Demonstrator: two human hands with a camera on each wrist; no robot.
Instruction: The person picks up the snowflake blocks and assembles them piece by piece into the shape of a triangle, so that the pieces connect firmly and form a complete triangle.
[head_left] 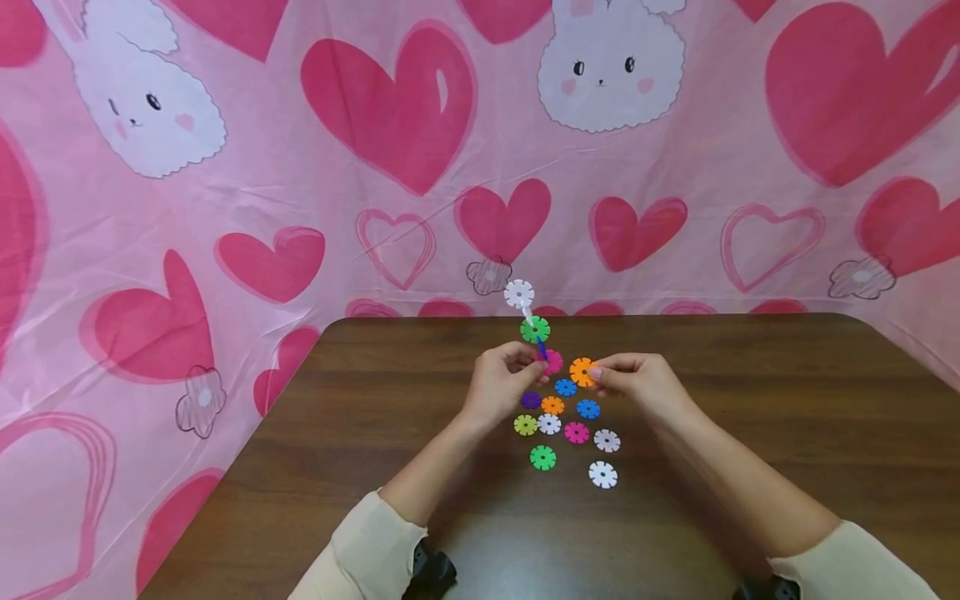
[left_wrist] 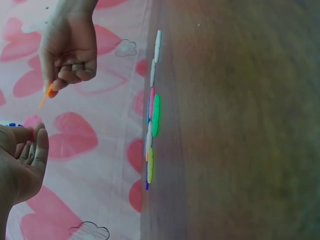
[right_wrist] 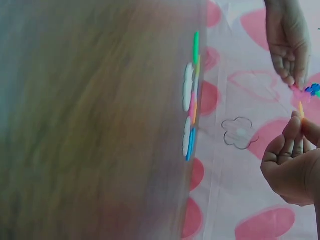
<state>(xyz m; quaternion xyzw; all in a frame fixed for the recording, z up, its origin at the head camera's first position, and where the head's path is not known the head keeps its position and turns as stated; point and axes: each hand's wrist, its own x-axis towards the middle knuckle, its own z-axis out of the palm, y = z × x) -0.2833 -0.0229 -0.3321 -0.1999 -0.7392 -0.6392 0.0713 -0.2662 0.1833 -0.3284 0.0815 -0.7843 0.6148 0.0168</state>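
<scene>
Pink disc (head_left: 555, 361) pinched by left hand (head_left: 499, 385), linked chain (head_left: 536, 330) extending beyond; orange disc (head_left: 581, 372) pinched by right hand (head_left: 647, 385) at nearer edge, apparently so opposite rim is unobstructed. Loose discs (head_left: 577, 432) laid below, between hands, presumably for easy reach.

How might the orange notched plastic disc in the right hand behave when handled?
The orange disc is probably stiff, looking flat though the right hand pinches one edge. Its thin profile suggests little weight; its round outline might let it roll.
</scene>
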